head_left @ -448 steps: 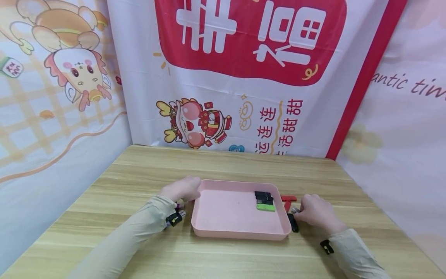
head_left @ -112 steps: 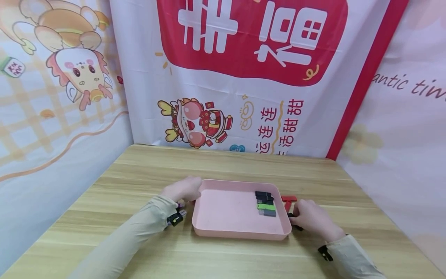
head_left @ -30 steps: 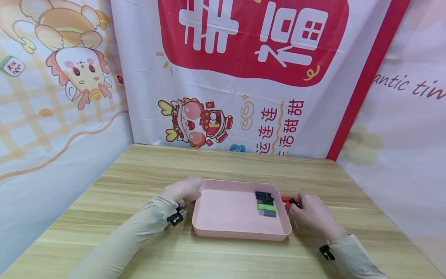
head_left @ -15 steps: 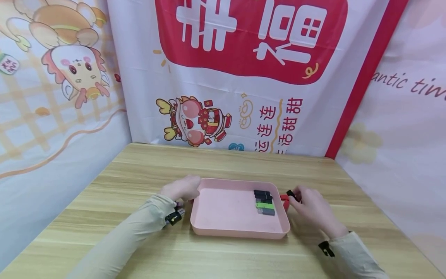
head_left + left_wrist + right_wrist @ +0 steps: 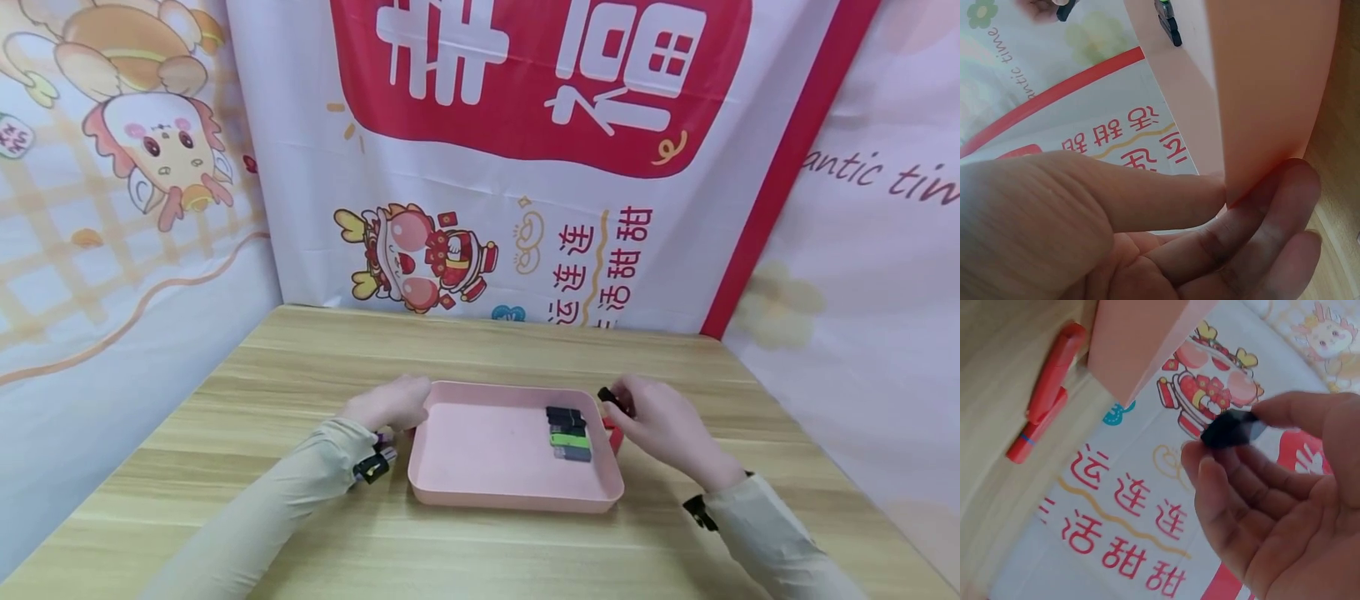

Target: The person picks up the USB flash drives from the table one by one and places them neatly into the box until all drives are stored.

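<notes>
My left hand (image 5: 392, 403) pinches the left far corner of the pink tray (image 5: 517, 503) between thumb and fingers. In the left wrist view the thumb lies inside the rim and fingertips press the outer wall. My right hand (image 5: 663, 421) is raised beyond the tray's right side, pinching a small black stick (image 5: 1230, 429) between thumb and fingertips. Inside the tray, near its right wall, a row of small flat sticks lies side by side: black ones (image 5: 564, 416), a bright green one (image 5: 568, 441) and a grey one (image 5: 572, 454) with a pale end. Their exact kind is unclear.
Red sticks (image 5: 1054, 372) lie on the table (image 5: 517, 550) against the tray's right outer side. Purple and pale sticks (image 5: 385, 446) lie left of the tray, partly hidden by my left wrist. Printed cloth walls (image 5: 420, 179) stand behind the table and at both sides.
Over the last second my right hand has lifted the black stick up and away from the table. Since the oldest frame, the grey stick has joined the row. My left hand stays on the tray.
</notes>
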The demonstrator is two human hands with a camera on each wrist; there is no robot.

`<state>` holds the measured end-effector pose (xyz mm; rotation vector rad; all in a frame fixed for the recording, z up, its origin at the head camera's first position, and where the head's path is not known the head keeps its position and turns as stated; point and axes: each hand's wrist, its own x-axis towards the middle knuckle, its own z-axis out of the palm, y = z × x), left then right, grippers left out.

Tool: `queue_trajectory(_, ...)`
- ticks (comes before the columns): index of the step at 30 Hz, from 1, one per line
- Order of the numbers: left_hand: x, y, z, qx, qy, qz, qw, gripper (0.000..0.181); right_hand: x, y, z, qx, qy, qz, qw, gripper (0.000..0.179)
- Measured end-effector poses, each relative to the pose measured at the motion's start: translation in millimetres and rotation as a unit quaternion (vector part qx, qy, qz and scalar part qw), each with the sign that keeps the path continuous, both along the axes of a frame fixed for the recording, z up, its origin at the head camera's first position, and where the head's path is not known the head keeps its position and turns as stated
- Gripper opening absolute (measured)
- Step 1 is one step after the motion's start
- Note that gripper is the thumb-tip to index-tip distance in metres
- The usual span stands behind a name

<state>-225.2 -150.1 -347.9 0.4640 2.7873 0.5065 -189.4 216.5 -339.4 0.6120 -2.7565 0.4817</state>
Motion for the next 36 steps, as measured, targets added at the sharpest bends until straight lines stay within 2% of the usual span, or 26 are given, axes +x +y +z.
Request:
queue_trajectory(5,0.3,-0.1,0.7,0.0,-0.005,0.003,1.0,0.012,-2.7,-17,8.2,0.049,0.0,0.061,0.9969,0.013)
queue_trajectory(9,0.1,-0.3,1.4,0.004,-0.013,0.012,0.9998,0.01,-1.4,-36,12.4,0.089,-0.007,0.103,0.9907,0.014)
queue_trajectory(13,-0.3,-0.8,1.4,0.005,-0.02,0.018,0.9996,0.008,1.2,-53,11.4,0.138,-0.001,0.154,0.9784,0.015)
queue_trajectory(18,-1.6,-1.9,0.7,0.008,-0.022,0.019,0.9995,0.007,4.5,-67,6.5,0.168,0.001,0.207,0.9637,0.016)
queue_trajectory(22,-2.7,-2.0,1.1,0.008,-0.027,0.019,0.9994,0.009,5.3,-68,2.0,0.176,-0.01,0.209,0.9618,0.016)
queue_trajectory(29,-3.3,-1.7,0.9,0.003,-0.019,0.014,0.9997,0.011,1.2,-58,-10.9,0.197,-0.013,0.198,0.9602,0.027)
queue_trajectory(36,-3.9,-2.6,-0.6,0.0,-0.013,0.007,0.9999,0.012,-2.8,-53,-19.8,0.2,-0.036,0.176,0.9633,0.021)
